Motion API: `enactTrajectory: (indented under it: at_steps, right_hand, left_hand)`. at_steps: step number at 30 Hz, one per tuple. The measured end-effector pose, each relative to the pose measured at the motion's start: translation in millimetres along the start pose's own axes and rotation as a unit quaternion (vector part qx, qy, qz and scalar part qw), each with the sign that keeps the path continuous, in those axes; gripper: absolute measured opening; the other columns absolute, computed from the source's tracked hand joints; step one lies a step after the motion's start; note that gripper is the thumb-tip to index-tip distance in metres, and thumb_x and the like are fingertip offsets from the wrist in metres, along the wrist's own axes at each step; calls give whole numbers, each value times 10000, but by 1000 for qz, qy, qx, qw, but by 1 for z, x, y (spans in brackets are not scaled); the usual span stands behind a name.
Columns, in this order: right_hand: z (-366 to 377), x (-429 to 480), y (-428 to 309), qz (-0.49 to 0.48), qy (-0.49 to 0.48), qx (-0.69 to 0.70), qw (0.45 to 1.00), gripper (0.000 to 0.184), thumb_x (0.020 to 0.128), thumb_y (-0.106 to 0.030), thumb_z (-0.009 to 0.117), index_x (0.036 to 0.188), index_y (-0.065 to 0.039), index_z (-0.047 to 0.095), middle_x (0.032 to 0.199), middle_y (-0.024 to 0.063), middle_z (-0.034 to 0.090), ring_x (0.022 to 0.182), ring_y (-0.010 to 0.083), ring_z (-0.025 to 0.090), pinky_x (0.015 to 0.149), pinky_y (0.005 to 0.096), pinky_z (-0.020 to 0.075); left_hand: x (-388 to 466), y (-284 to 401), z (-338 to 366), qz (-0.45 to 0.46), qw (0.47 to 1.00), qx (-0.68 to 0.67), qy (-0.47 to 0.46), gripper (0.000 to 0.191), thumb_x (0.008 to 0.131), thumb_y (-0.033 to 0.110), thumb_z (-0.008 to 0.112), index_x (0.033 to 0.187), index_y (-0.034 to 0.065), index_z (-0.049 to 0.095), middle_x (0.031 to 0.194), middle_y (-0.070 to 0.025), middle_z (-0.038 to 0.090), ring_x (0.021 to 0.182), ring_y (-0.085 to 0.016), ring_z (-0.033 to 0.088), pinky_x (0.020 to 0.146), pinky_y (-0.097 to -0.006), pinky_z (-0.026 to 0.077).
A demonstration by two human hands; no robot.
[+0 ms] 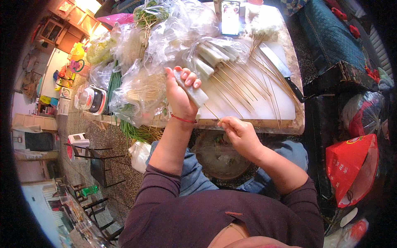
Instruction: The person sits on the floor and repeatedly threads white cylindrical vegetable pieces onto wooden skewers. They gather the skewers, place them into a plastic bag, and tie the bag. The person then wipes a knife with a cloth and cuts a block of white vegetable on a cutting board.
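My left hand (183,93) is closed around a pale, grey-white block of food (196,94), held at a slant over the near part of the table. From the block's lower end comes a thin wooden skewer (212,112), whose other end my right hand (237,133) pinches between thumb and fingers. Beyond my hands, similar pale blocks (211,55) lie partly under clear plastic on a white cutting board (263,107). Several loose skewers (237,83) fan out over the board, some reaching under the blocks.
A large knife (279,63) lies on the board's right side. Plastic bags of noodle-like strands (145,88) and leafy greens (100,51) crowd the table's left. A lit phone (230,18) stands at the back. A red bag (352,170) is at the right.
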State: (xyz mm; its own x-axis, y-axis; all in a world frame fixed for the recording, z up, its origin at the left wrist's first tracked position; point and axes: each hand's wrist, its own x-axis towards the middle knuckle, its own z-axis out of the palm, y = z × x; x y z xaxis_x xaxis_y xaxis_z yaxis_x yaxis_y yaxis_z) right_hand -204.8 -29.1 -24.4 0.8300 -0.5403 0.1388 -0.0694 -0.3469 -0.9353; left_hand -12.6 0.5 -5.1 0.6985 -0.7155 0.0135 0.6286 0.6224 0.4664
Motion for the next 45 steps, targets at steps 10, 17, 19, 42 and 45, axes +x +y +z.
enactTrajectory:
  at_steps: [10, 17, 19, 42, 45]
  right_hand:
    - [-30, 13, -7, 48, 8, -75, 996, 159, 918, -131, 500, 951, -11, 598, 727, 152, 586, 650, 178, 557, 613, 282, 443]
    - [-42, 45, 28, 4, 99, -257, 961, 141, 896, -86, 485, 936, 10, 581, 823, 188, 636, 765, 347, 618, 663, 386, 489]
    - [-34, 62, 30, 36, 71, -309, 948, 148, 895, -73, 473, 956, 11, 578, 832, 196, 635, 791, 360, 615, 685, 406, 494]
    - [-120, 68, 91, 229, 147, -410, 871, 333, 809, -339, 620, 816, -7, 628, 797, 190, 628, 779, 347, 612, 701, 414, 479]
    - [-114, 66, 91, 228, 121, -409, 875, 336, 806, -337, 621, 817, -2, 611, 847, 208, 623, 823, 367, 599, 732, 420, 470]
  left_hand:
    - [7, -8, -10, -30, 996, 78, 27, 555, 926, 518, 364, 1186, 36, 450, 1109, -89, 552, 1016, -219, 529, 884, -379, 416]
    - [22, 18, -23, 8, 972, 218, 88, 469, 896, 438, 488, 1197, 79, 460, 1135, -35, 543, 1034, -162, 513, 858, -299, 370]
    - [21, 31, -26, 2, 960, 273, 68, 358, 888, 337, 531, 1159, 106, 492, 1101, -10, 569, 992, -132, 531, 831, -290, 372]
    - [-1, 67, -63, -30, 392, 880, -267, 663, 611, 176, 683, 1242, 146, 483, 1320, -163, 368, 1251, -346, 319, 1046, -436, 265]
    - [-5, 62, -62, -26, 350, 889, -293, 662, 610, 123, 650, 1248, 182, 485, 1344, -160, 354, 1291, -359, 273, 1060, -455, 232]
